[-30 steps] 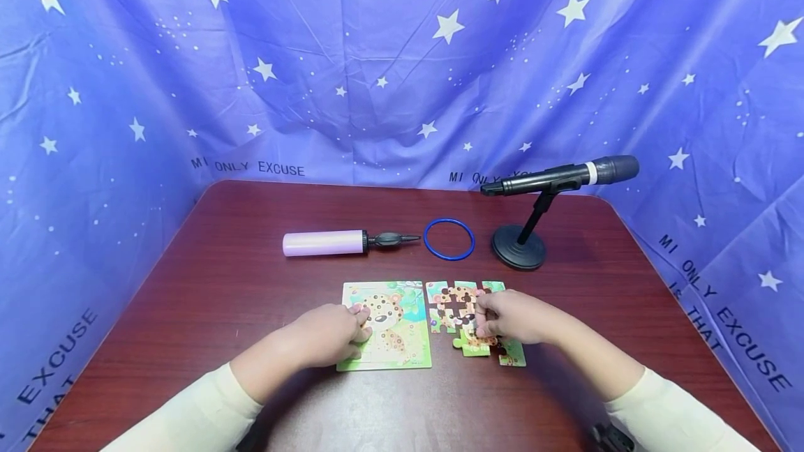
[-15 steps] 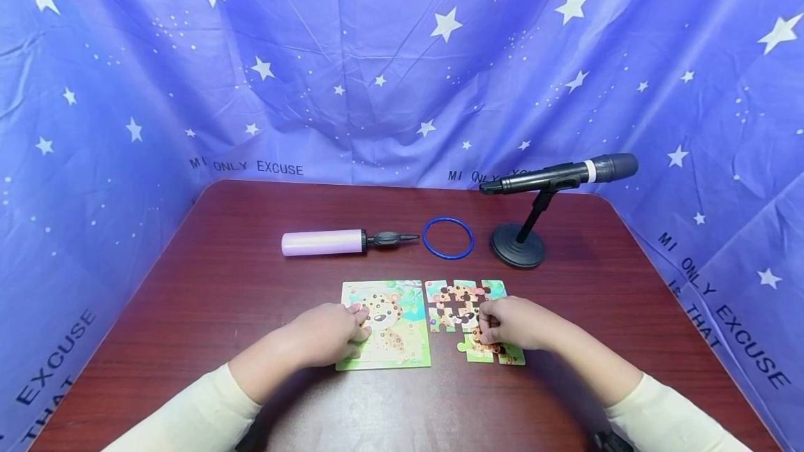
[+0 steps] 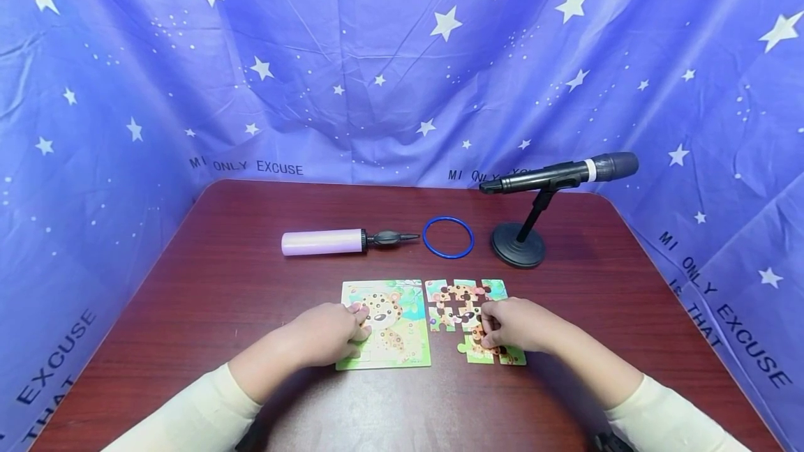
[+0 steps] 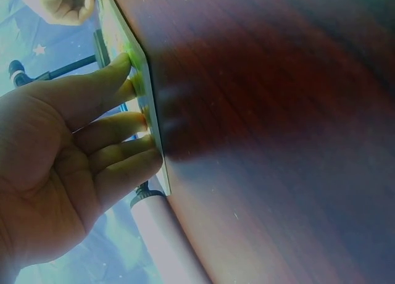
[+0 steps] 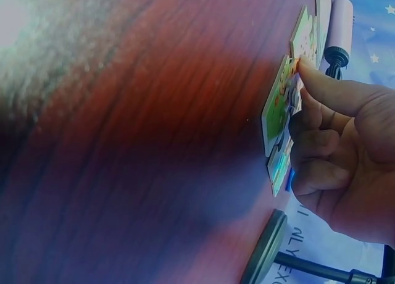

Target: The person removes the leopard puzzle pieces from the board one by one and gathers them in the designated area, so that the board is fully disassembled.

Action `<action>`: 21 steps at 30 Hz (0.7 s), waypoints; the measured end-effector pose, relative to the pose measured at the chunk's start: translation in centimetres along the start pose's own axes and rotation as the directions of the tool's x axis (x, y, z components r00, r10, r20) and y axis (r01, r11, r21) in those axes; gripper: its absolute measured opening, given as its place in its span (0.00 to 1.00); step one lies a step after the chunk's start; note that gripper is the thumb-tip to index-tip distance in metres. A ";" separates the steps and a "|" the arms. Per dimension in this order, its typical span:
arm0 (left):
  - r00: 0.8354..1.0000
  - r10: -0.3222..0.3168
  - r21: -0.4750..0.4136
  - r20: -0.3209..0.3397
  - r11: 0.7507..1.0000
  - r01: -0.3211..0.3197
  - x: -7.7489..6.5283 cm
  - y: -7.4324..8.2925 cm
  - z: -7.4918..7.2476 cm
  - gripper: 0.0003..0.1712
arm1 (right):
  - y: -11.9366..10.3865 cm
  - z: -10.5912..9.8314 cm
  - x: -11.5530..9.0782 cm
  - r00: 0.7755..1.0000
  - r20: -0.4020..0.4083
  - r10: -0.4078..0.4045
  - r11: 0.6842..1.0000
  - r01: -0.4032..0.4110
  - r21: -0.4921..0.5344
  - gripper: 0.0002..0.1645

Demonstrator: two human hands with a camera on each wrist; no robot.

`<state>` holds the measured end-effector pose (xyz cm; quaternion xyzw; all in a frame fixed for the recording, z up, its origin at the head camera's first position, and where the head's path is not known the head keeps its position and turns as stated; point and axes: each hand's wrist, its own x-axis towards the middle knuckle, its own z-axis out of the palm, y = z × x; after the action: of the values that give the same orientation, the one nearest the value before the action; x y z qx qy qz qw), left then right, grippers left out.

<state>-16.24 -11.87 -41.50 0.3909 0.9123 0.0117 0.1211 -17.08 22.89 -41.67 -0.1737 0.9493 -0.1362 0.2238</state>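
The left hand (image 3: pixel 336 332) rests its fingertips on a square puzzle board (image 3: pixel 411 354) printed with a spotted leopard cub. In the left wrist view its fingers (image 4: pixel 114 133) are nearly straight against the board. To the right lies a partly joined jigsaw puzzle (image 3: pixel 440 291) of the same picture, with gaps in the middle and at the lower left. My right hand (image 3: pixel 511 324) is at its right side, thumb and index finger pinching a puzzle piece (image 3: pixel 479 339) near the lower edge. The right wrist view shows the other fingers (image 5: pixel 318 173) curled. Part of the puzzle is hidden beneath this hand.
Behind the puzzle lie a lilac hand pump (image 3: pixel 323 242) with a black nozzle and a blue ring (image 3: pixel 472 239). A black microphone (image 3: pixel 546 176) on a round-based stand (image 3: pixel 518 246) is at the back right. A starry blue curtain (image 3: pixel 377 54) surrounds the dark red table (image 3: pixel 239 222).
The green lower piece has slid right, against the corner piece, with the right hand shifting slightly right and down. My left hand keeps its place on the board.
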 end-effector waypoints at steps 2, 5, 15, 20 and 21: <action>1.000 -0.002 0.000 -0.001 1.000 0.002 0.0 0.0 0.0 0.18 | 0.0 0.0 0.0 1.000 -0.002 -0.010 1.000 0.010 -0.004 0.16; 1.000 -0.002 0.001 -0.002 1.000 0.002 0.0 0.0 0.0 0.18 | 0.0 0.0 -0.1 1.000 0.002 -0.020 1.000 0.020 -0.015 0.16; 1.000 0.000 0.006 -0.005 1.000 0.000 0.1 -0.1 0.1 0.19 | -0.3 -0.1 -0.1 1.000 0.004 -0.018 0.999 0.018 -0.046 0.17; 1.000 -0.003 0.000 -0.001 1.000 0.003 0.0 -0.1 0.1 0.19 | -0.3 -0.2 -0.1 1.000 0.012 -0.002 0.999 0.002 -0.044 0.16; 1.000 -0.003 -0.002 -0.001 1.000 0.003 0.0 -0.1 0.1 0.19 | -0.3 -0.3 -0.1 1.000 0.011 -0.003 0.999 0.003 -0.046 0.16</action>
<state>-16.31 -11.93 -41.58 0.3897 0.9129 0.0126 0.1209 -17.01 22.68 -41.29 -0.1809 0.9507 -0.1137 0.2246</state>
